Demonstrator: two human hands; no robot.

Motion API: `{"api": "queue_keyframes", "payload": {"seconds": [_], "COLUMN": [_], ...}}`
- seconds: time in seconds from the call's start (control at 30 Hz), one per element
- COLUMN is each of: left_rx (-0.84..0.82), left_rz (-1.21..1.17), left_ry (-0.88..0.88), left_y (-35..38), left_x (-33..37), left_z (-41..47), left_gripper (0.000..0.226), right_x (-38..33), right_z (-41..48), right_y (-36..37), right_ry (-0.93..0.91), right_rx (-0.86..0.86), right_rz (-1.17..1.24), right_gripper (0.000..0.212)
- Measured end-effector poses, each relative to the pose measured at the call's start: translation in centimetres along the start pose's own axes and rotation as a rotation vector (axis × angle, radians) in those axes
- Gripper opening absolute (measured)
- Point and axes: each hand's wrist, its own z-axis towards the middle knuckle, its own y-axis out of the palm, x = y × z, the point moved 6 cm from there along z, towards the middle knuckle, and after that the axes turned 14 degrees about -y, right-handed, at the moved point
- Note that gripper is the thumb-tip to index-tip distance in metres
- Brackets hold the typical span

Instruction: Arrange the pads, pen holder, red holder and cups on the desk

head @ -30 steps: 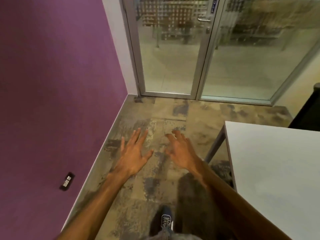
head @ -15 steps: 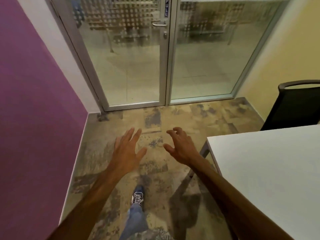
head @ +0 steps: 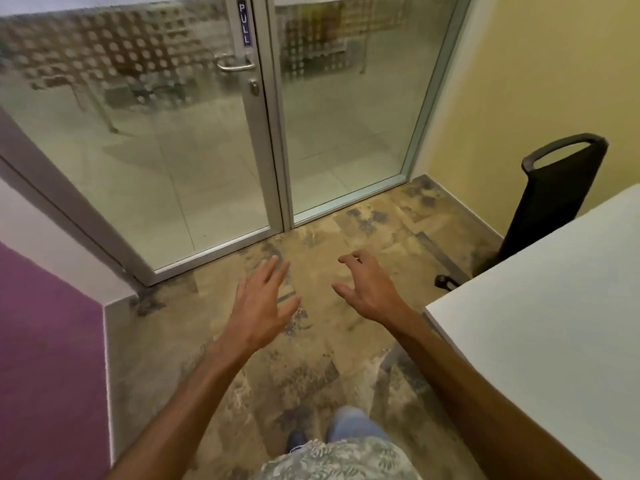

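Left hand (head: 258, 308), right hand (head: 369, 292) empty over floor (head: 311, 358), beside desk (head: 540, 313) edge, seemingly apart.

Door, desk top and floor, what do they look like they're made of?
Door: frosted glass in a brushed metal frame, likely aluminium; blurred shapes show through it. Desk: smooth matt white top, probably laminate; no grain or glare. Floor: mottled tan and grey, dull, perhaps carpet tile or vinyl; too blurred to tell.

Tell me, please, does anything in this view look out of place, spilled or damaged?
Nothing stands out. Both hands, left hand and right hand, are open and empty over the mottled carpet; the white desk corner shows bare.
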Motion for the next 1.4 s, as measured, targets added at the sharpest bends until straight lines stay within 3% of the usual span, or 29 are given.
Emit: {"api": "queue_keyframes", "payload": {"seconds": [0.43, 0.73, 1.4], "left_rx": [-0.06, -0.165, -0.365], "left_rz": [0.089, 0.12, 0.113], "left_ry": [0.289, 0.436, 0.866], "left_y": [2.2, 4.9, 11.2], "left_x": [5.8, 14.8, 38.3], "left_z": [23.1, 38.9, 64.5], "left_gripper": [0.076, 0.075, 0.076], "right_x": [10.1, 20.7, 40.9], "right_z": [13.6, 23.4, 34.3], "right_y": [-2.0, -6.6, -17.8], "right_ry": [0.224, 0.359, 0.804], "right_rx": [0.116, 0.219, 0.409], "right_rz": [-0.045, -0.089, -0.116], "right_gripper": [0.057, 0.062, 0.067]}}
